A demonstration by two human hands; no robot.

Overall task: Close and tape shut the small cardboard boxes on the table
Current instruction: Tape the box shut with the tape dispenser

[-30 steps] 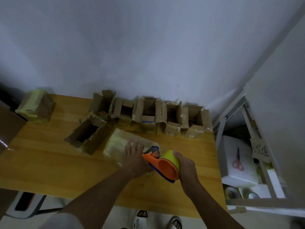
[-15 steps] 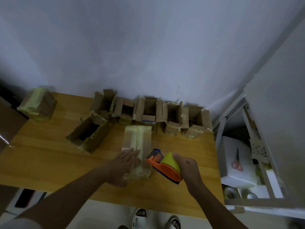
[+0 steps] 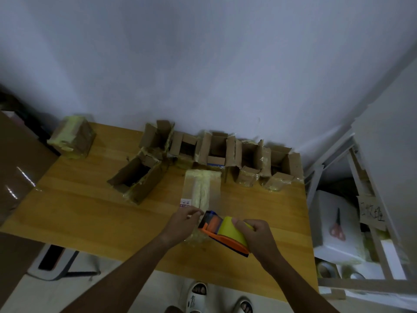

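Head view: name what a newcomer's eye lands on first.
The orange tape dispenser with its yellow roll, gripped by the right hand at the table's near edge, stands out. Its front meets the closed box, where the left hand pinches. Behind, open boxes line the wall.
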